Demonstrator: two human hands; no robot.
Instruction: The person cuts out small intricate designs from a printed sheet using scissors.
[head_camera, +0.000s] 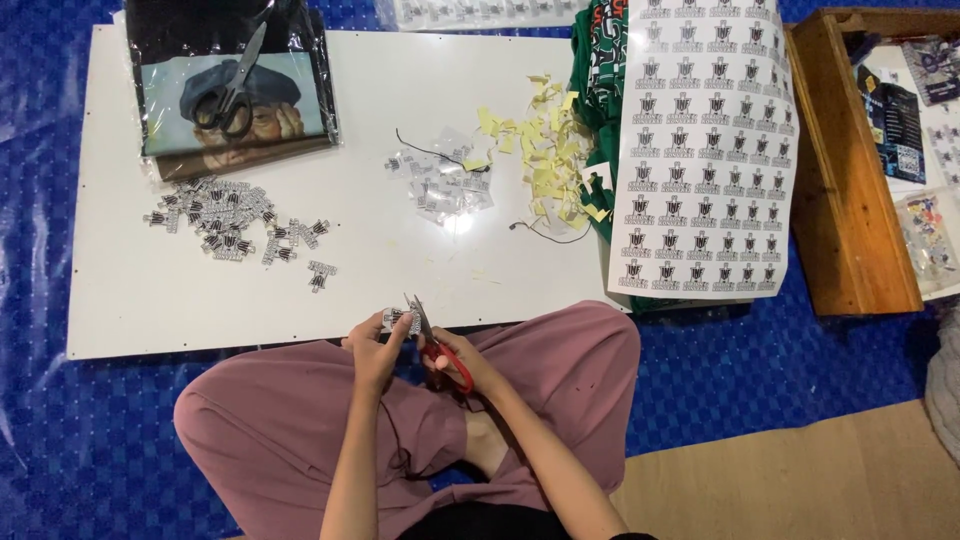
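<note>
Stickers, small black-and-white printed paper ones, are the work in hand, and judging by how things lie it is partly done. Far beyond the grip and to its right, a large white sheet of uncut black-and-white stickers (705, 150) hangs over folded green printed cloth (598, 90); all its rows look whole, so that much seems left to cut.

The white flat desk (150, 300) carries the rest. Far ahead and left of the grip lies a clear plastic-wrapped package with a painted portrait picture on it (235, 95), rectangular, blue and brown, and a pair of black-handled scissors (232, 85) rests on top. Nearer, ahead and left, a heap of cut black-and-white stickers (225, 225) is spread out, which I take as the finished share. Ahead and slightly right lies a pile of clear backing scraps (445, 185), and beyond that a scatter of pale yellow paper offcuts (540, 150).

To the far right stands a brown wooden tray (850, 180) holding dark printed cards and small clear packets.

At the desk's near edge, the left hand (372, 350) pinches a small strip of stickers (397, 318). The right hand (455, 362) is closed through the loops of red-handled scissors (432, 345), blades parted at the strip.
</note>
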